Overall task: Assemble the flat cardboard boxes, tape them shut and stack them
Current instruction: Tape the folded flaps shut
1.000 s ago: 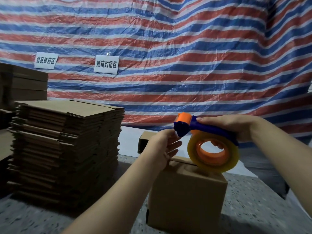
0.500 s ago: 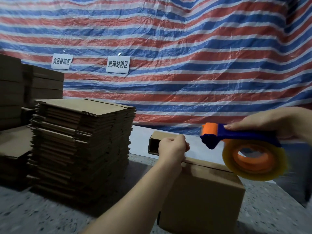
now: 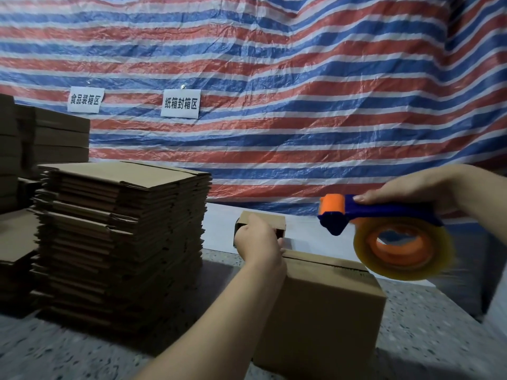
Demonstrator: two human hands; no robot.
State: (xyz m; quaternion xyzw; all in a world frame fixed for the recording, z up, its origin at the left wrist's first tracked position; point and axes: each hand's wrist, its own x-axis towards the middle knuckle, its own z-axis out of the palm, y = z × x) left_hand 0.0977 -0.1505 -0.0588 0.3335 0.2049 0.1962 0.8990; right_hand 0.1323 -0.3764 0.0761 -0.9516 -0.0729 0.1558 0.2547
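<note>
On the speckled counter (image 3: 82, 349), an assembled cardboard box (image 3: 323, 314) stands with its top flaps folded down. Its far left corner is held by the left hand (image 3: 258, 242), whose fingers are curled over the edge, seemingly pinching a tape end there, though the tape itself cannot be made out. The blue-and-orange tape dispenser (image 3: 384, 231) is gripped by its handle in the right hand (image 3: 417, 187), fingers wrapped round it, and is held above the box's right end, clear of the cardboard.

Several slips are judged possible. If a strip is stretched between the hands, it could be laid off the centre seam, since the dispenser hangs to one side of the box rather than over the seam. The box could be dragged or tipped by the pull, as it is steadied at only one corner. The flaps could spring up if the left hand is lifted too soon.

Counted: one assembled box in hand; one small open carton (image 3: 262, 223) behind the left hand; one tall stack of flat blanks (image 3: 123, 242), too many to count; further brown stacks (image 3: 52, 141) at far left, number unclear; one dispenser with one tape roll (image 3: 403, 248); two paper signs (image 3: 181, 103) on the striped tarpaulin (image 3: 301, 78).
</note>
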